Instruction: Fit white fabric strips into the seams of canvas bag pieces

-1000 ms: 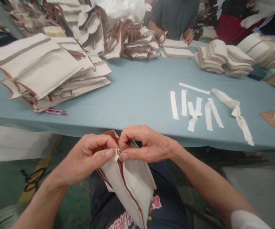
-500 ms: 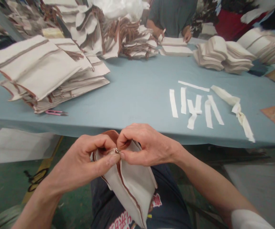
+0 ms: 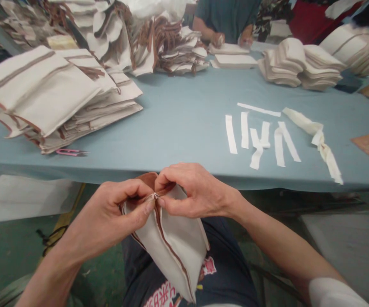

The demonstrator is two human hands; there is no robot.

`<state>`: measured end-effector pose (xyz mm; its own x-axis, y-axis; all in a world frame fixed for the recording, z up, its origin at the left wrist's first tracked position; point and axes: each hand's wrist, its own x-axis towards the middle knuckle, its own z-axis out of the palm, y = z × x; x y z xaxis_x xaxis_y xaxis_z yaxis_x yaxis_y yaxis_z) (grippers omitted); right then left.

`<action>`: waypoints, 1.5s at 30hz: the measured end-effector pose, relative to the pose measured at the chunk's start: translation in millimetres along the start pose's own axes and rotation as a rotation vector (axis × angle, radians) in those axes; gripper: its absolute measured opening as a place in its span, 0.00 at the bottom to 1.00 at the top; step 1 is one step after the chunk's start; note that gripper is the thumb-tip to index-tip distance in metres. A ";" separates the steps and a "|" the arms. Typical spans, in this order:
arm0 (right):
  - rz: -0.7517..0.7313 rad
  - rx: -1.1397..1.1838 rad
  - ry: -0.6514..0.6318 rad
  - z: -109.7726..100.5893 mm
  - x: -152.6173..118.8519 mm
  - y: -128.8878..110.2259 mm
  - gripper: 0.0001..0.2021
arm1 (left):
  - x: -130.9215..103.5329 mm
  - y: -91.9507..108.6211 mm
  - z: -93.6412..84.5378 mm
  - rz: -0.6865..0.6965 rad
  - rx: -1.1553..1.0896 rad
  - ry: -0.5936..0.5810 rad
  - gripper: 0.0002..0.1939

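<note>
A cream fabric pouch point(image 3: 181, 234) with brown trim hangs over my lap, its upper edge pinched between both hands. My left hand point(image 3: 120, 209) grips that edge with thumb and forefinger on the left of the brown seam. On the other side of the seam, my right hand point(image 3: 191, 192) pinches the edge too, its fingertips nearly touching the left ones. A small shiny piece, perhaps a zipper end, shows between the fingertips; its exact kind is unclear. Part of a brown lining shows behind the fingers.
On the blue table point(image 3: 184, 123) lie a stack of cream pouches point(image 3: 53, 94), pink thread snips point(image 3: 71, 152) and several white strips point(image 3: 231, 134). More cream pieces point(image 3: 282, 64) are piled at the back right. A co-worker point(image 3: 227, 21) handles pieces across the table.
Both hands keep their pinch on the pouch edge, with only slight finger movement. The view has shifted a little. Across the table, the co-worker's hands have moved slightly.
</note>
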<state>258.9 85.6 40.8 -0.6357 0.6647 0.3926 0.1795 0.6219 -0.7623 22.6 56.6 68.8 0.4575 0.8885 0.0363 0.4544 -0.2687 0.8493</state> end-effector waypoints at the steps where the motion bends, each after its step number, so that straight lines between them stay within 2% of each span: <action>1: -0.020 -0.017 0.034 0.7 0.1 -0.3 0.01 | 0.2 0.4 0.0 -0.009 0.000 0.004 0.13; 5: -0.142 -0.200 0.174 3.3 1.9 -6.4 0.01 | 0.4 4.0 -0.9 -0.032 0.016 0.026 0.14; 8: -0.130 -0.249 0.217 6.1 1.9 -13.6 0.05 | 0.1 6.8 -1.2 -0.027 0.040 0.055 0.14; 11: -0.017 -0.157 0.197 8.8 0.8 -20.5 0.06 | -0.2 8.0 0.1 -0.028 0.031 0.064 0.14; 18: 0.387 0.175 0.038 8.2 5.4 -29.1 0.03 | 1.4 9.7 3.2 -0.041 0.004 0.087 0.13; 22: 0.480 0.341 -0.030 8.0 8.6 -25.7 0.03 | 2.6 9.2 0.2 -0.063 -0.122 0.037 0.13; 26: 0.458 0.388 -0.047 10.1 9.3 -23.0 0.04 | 0.1 5.6 -3.5 -0.112 -0.191 0.001 0.13; 30: 0.384 0.306 -0.034 11.7 9.9 -24.9 0.02 | -4.3 0.7 -6.3 -0.133 -0.149 -0.003 0.12; 33: 0.316 0.207 0.017 13.2 10.3 -27.6 0.02 | -7.3 0.2 -7.1 -0.131 -0.113 -0.005 0.12; 38: 0.259 0.112 0.128 18.0 9.2 -32.7 0.04 | -8.2 9.2 -4.5 -0.095 -0.113 0.078 0.12; 40: 0.262 0.128 0.159 18.7 8.2 -34.0 0.04 | -7.1 12.6 -2.7 -0.072 -0.168 0.086 0.11; 42: 0.267 0.191 0.135 17.3 7.4 -32.9 0.05 | -6.8 13.0 -1.6 -0.061 -0.229 0.077 0.12; 45: 0.159 0.256 0.115 12.6 7.1 -25.0 0.05 | -9.9 7.1 -2.8 -0.067 -0.231 0.055 0.10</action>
<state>240.4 69.6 56.1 -0.5235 0.7965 0.3025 0.0655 0.3916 -0.9178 19.1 46.9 75.9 0.3868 0.9222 -0.0012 0.2930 -0.1216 0.9483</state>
